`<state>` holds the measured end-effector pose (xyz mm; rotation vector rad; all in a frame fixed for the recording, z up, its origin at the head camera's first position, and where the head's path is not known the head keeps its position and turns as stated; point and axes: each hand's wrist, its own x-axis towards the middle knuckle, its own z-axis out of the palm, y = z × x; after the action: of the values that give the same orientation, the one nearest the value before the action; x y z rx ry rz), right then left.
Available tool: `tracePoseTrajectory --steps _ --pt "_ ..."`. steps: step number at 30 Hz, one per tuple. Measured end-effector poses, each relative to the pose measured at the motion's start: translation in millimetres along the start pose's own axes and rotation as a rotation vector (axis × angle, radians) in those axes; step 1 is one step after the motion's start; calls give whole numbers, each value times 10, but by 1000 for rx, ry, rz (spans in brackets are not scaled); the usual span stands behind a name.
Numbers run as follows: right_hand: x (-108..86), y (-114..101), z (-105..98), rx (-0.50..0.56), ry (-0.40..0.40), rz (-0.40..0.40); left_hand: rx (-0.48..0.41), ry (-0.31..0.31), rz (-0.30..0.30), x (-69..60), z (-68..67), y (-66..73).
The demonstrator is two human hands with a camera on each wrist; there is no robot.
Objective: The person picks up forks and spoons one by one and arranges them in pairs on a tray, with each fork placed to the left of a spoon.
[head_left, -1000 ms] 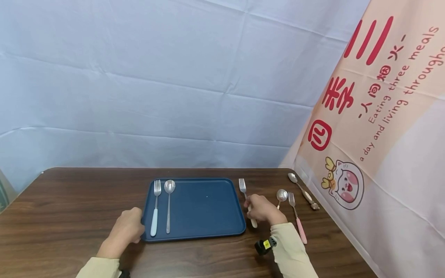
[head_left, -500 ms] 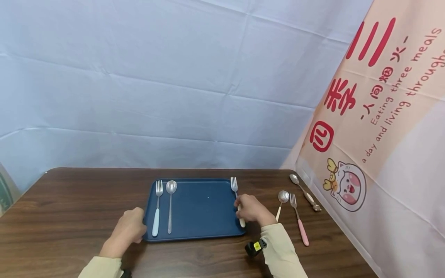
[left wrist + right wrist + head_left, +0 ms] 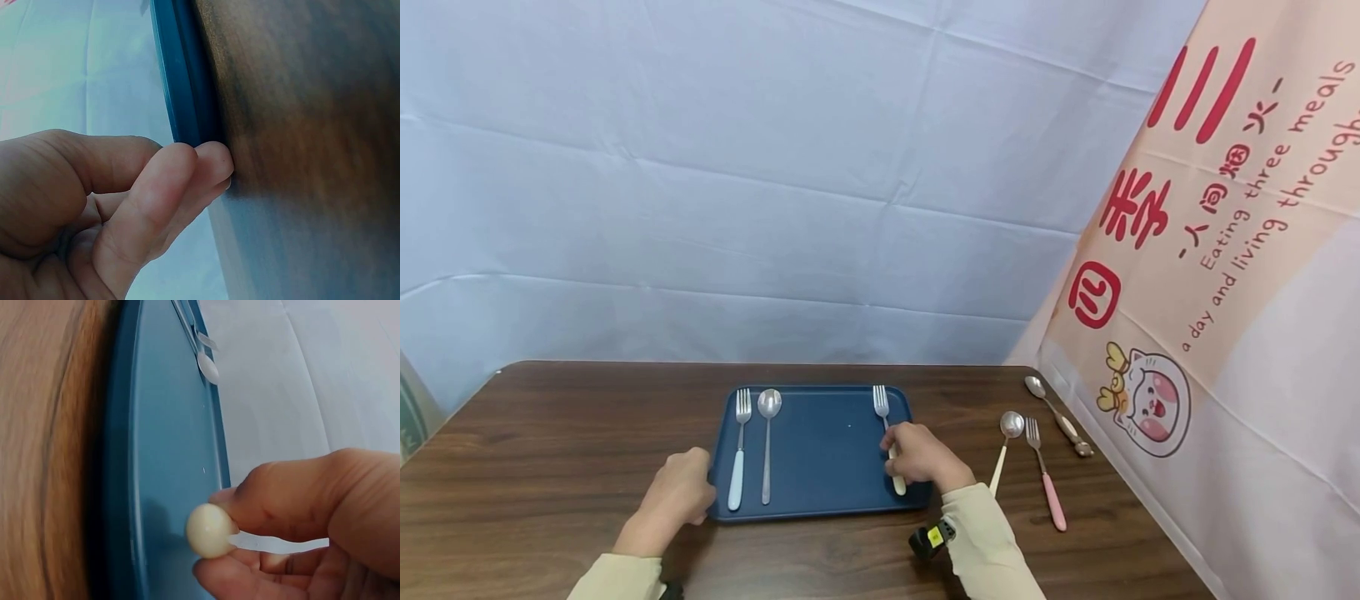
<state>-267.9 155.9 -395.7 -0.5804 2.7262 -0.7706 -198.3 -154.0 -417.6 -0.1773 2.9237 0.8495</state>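
A dark blue tray lies on the table. At its left edge, my left hand pinches the rim, with thumb and curled fingers meeting the tray in the left wrist view. My right hand holds a fork with a cream handle over the tray's right part. The rounded end of that fork's handle sticks out between thumb and fingers in the right wrist view. On the tray's left side lie a fork with a pale blue handle and a silver spoon, side by side.
Right of the tray lie a spoon with a cream handle, a fork with a pink handle and a spoon with an ornate handle. The wooden table ends at a pale cloth behind.
My right hand has carried the cream-handled fork leftward, from beside the tray to over its right part. The left hand stays at the tray's left edge.
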Motion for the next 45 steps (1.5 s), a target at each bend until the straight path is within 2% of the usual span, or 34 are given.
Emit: tracePoseTrajectory --steps 20,45 --pt "167 -248 246 -19 -16 -73 3 -6 2 -4 -5 1" --pt "285 -575 492 -15 -50 -77 8 -3 20 -11 -10 -2"
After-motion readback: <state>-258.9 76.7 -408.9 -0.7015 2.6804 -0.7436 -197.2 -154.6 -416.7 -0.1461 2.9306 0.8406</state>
